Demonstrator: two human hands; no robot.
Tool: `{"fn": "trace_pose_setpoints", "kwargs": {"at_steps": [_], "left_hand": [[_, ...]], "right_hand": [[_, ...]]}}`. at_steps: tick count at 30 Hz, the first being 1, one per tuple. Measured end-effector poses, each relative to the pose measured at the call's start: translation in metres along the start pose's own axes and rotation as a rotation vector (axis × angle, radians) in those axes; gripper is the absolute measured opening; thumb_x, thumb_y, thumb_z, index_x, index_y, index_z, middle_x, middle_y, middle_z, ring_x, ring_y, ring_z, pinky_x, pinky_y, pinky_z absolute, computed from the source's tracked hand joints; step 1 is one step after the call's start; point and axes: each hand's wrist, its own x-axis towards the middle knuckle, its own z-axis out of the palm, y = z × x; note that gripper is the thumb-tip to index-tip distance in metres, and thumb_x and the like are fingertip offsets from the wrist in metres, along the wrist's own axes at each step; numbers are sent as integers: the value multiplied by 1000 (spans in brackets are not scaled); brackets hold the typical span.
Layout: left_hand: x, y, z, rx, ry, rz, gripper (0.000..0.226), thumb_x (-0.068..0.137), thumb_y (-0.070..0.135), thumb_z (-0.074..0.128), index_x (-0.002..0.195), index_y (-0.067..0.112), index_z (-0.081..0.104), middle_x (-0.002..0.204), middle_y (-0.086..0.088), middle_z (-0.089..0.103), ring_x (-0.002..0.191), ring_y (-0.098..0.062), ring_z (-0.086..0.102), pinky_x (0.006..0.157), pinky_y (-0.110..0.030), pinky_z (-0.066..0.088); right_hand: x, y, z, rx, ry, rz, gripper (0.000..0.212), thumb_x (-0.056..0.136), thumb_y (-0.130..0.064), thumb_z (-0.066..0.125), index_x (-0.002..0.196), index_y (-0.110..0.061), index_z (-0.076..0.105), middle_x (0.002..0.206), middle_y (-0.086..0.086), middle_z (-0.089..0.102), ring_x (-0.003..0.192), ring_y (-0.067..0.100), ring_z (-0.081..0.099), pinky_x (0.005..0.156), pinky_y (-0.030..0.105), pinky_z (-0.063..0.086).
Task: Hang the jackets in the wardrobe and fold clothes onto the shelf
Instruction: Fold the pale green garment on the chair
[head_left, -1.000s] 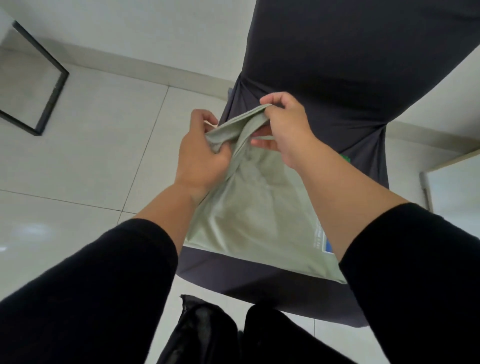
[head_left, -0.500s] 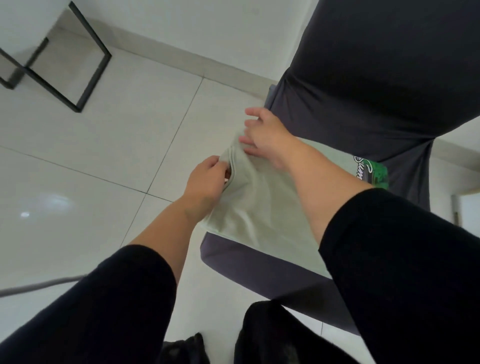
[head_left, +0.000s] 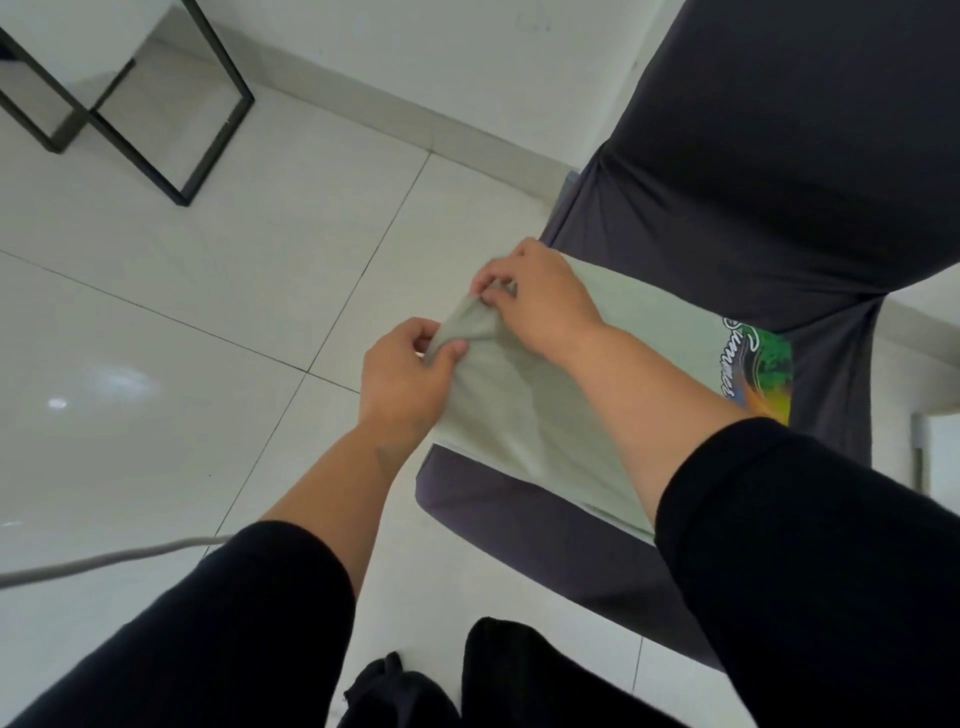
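Note:
A pale green T-shirt (head_left: 524, 415) with a colourful print lies on the seat of a dark grey covered chair (head_left: 519, 514). My left hand (head_left: 402, 379) pinches the shirt's left edge between thumb and fingers. Just beyond it, my right hand (head_left: 540, 296) pinches the same raised fold with its fingertips. The two hands are close together at the shirt's left corner. My right forearm hides part of the shirt. No wardrobe or shelf is in view.
The chair's dark backrest (head_left: 779, 145) rises at the upper right. A black metal frame (head_left: 156, 119) stands on the white tiled floor at the upper left. A grey cable (head_left: 104, 561) runs across the floor at the left. Dark clothing (head_left: 395, 691) lies by my feet.
My right hand went from lying flat on the shirt to pinching its edge. The left hand keeps its grip at the shirt's left corner. The view has shifted left.

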Motion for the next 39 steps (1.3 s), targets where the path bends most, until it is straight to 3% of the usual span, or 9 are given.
{"fn": "trace_pose_setpoints", "kwargs": {"at_steps": [3, 7, 12, 17, 22, 26, 30, 33, 39], "left_hand": [[-1, -15, -2, 57, -5, -128, 10, 91, 28, 58, 98, 21, 59, 80, 13, 55, 79, -14, 55, 65, -23, 40], [-5, -20, 5, 160, -143, -206, 30, 98, 43, 37, 94, 19, 54, 85, 5, 56, 82, -19, 51, 69, -28, 34], [-5, -17, 11, 350, -101, -183, 21, 98, 40, 34, 98, 25, 49, 93, 4, 58, 87, -22, 54, 84, -36, 44], [13, 7, 23, 368, -181, -214, 51, 98, 50, 22, 120, 15, 52, 118, -4, 56, 105, -27, 51, 96, -36, 36], [55, 34, 50, 258, -248, -290, 71, 96, 57, 26, 132, -1, 49, 132, -18, 52, 119, -35, 51, 101, -39, 40], [76, 45, 76, 229, -247, -279, 72, 93, 57, 37, 132, -3, 48, 131, -18, 54, 119, -35, 51, 102, -37, 41], [84, 49, 86, 150, -37, -76, 43, 96, 41, 46, 118, 5, 55, 108, -5, 59, 95, -22, 54, 78, -26, 37], [86, 53, 79, 85, 147, 56, 22, 97, 35, 45, 104, 16, 51, 92, 4, 54, 84, -18, 51, 77, -27, 34], [84, 66, 80, 486, 278, -18, 28, 97, 33, 41, 124, 23, 43, 128, 0, 46, 116, -23, 43, 92, -40, 28]], "right_hand": [[-6, -2, 16, 12, -31, -31, 25, 91, -26, 55, 113, -34, 64, 110, -1, 55, 108, 20, 53, 97, 36, 38], [-29, 18, 26, -218, 297, 97, 31, 97, -31, 38, 123, -35, 56, 130, -5, 53, 127, 17, 41, 112, 43, 18], [-54, 52, 21, -243, -88, 227, 47, 99, -49, 14, 146, -48, 12, 160, -5, -1, 147, 19, -8, 114, 56, -8], [-63, 60, 10, -99, 262, 319, 45, 102, -38, 18, 144, -33, 32, 157, 2, 21, 147, 20, 8, 116, 52, -4], [-86, 105, -8, -243, 393, 520, 42, 101, -35, 19, 136, -29, 44, 156, 5, 23, 146, 23, 11, 116, 54, -3], [-93, 135, -7, -236, 308, 592, 48, 100, -40, 16, 146, -35, 28, 159, 3, 13, 147, 22, 4, 115, 56, -6], [-91, 140, 1, -240, 255, 601, 51, 98, -46, 10, 149, -41, 14, 160, 1, 5, 147, 20, -3, 115, 54, -8], [-90, 143, 1, -244, 246, 600, 52, 96, -50, 8, 148, -43, 11, 160, -1, 1, 147, 19, -4, 116, 53, -9], [-90, 150, -10, -108, 155, 546, 49, 99, -46, 18, 148, -44, 10, 160, -2, -7, 146, 19, -9, 115, 49, -8]]}}
